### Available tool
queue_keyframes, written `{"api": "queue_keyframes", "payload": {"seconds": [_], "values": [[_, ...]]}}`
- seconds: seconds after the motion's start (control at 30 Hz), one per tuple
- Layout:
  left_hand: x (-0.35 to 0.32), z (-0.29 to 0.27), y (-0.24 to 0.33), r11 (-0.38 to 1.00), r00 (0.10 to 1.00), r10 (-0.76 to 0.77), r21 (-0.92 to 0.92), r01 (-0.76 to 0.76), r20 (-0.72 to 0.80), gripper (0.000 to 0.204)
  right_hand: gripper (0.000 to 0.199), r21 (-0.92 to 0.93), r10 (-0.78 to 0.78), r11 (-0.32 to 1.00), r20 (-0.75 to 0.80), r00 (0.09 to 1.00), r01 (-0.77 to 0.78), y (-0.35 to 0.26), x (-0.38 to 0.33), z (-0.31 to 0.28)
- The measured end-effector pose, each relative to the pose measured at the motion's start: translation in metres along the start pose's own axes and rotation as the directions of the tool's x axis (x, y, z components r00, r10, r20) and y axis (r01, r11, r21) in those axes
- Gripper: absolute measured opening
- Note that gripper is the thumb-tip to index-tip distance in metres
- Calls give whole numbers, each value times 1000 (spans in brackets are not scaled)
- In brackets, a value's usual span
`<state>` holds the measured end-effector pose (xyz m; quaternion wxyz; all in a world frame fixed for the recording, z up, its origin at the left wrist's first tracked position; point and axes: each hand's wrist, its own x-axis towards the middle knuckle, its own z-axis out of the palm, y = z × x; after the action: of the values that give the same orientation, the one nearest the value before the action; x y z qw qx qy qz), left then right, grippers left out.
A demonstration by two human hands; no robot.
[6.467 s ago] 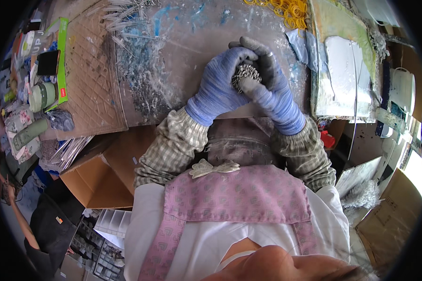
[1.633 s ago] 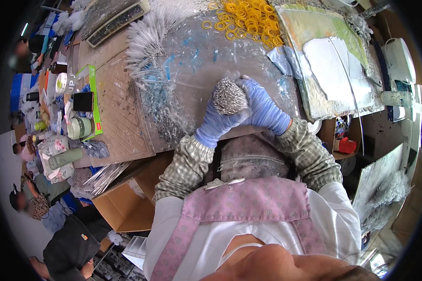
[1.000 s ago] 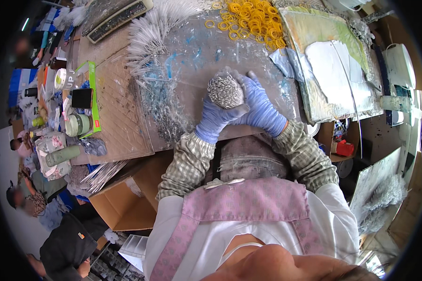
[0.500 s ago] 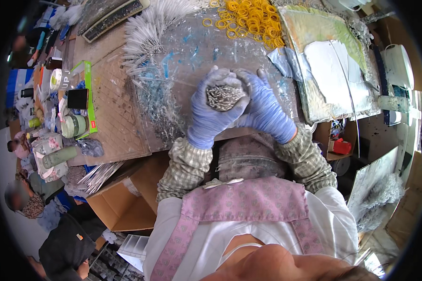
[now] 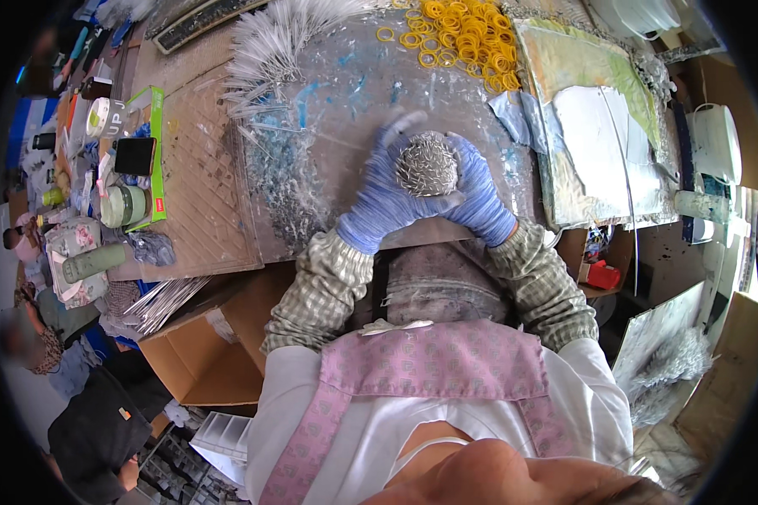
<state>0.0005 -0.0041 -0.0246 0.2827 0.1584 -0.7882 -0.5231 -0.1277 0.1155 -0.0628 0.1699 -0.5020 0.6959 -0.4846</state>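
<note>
**A spiky ball held between two blue gloves**

The spiky silver ball [image 5: 427,163] sat between the two hands, a little above the near edge of the worktop [image 5: 328,101] and close to its middle. It was round, so it had no long side to turn. Its short, thin spikes stuck out all over the part that showed.

The left hand [image 5: 385,195] wore a blue glove and cupped the ball from the left and from below. Its fingers were curled up around the ball's side. The right hand [image 5: 478,192], also in a blue glove, pressed on the ball from the right. Both hands touched the ball, so neither one was nearer. The ball was right in the grip of both, straight ahead of the person's chest.

Just to the left of the hands lay a heap of thin clear sticks [image 5: 288,181] on the messy, paint-marked top. More of these sticks fanned out near the far edge [image 5: 269,42]. A pile of yellow rings [image 5: 459,29] lay by the far edge, to the right of that fan. A white sheet on a green board [image 5: 598,126] lay toward the right edge, well apart from the ball. At the left edge stood a pale green jar [image 5: 122,204] beside a dark phone [image 5: 134,155].
</note>
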Motion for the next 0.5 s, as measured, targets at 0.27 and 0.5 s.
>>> {"api": "queue_keyframes", "payload": {"seconds": [0.27,0.5], "values": [[2,15,14,989,999,37,-142,-37,2,87,54,310,33,950,22,999,-38,-27,12,-8],[14,22,-15,962,962,270,-41,-269,29,58,67,-544,-69,826,167,984,150,-9,7,-7]]}}
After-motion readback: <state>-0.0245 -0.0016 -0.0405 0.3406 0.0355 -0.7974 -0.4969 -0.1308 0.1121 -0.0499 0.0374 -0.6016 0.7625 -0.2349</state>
